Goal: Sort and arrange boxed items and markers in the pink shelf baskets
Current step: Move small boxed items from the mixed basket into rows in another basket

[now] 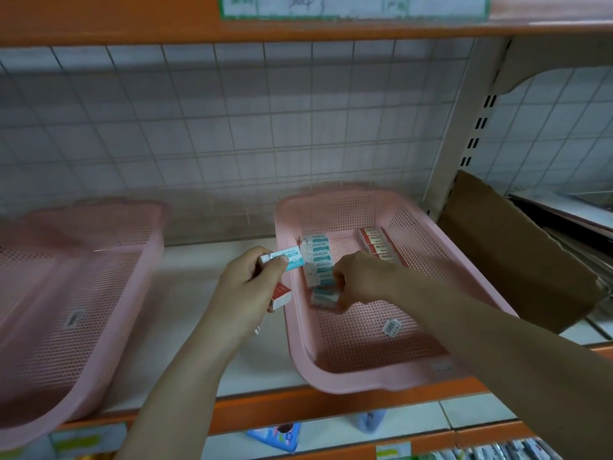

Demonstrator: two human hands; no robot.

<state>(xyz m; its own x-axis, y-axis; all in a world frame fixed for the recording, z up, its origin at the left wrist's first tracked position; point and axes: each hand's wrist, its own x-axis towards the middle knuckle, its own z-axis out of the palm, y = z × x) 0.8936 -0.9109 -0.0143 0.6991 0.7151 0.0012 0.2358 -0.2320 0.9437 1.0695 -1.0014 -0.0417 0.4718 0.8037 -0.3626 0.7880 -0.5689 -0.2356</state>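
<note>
A pink basket (365,376) stands on the shelf at centre right. Along its left wall lies a row of several teal-and-white boxes (318,257), and a short row of red-and-white boxes (376,242) lies at its back. My left hand (248,287) is just left of the basket and grips a teal box (292,257) under the thumb, with red-and-white boxes (282,295) held lower in the fist. My right hand (358,277) reaches into the basket and pinches the nearest teal box (323,297) in the row. A second pink basket (83,293) sits at the left.
A brown cardboard sheet (517,254) leans at the right beside the shelf upright (461,127). A wire grid (232,127) backs the shelf. The orange shelf edge (298,406) runs along the front, with packaged goods (275,436) on the shelf below.
</note>
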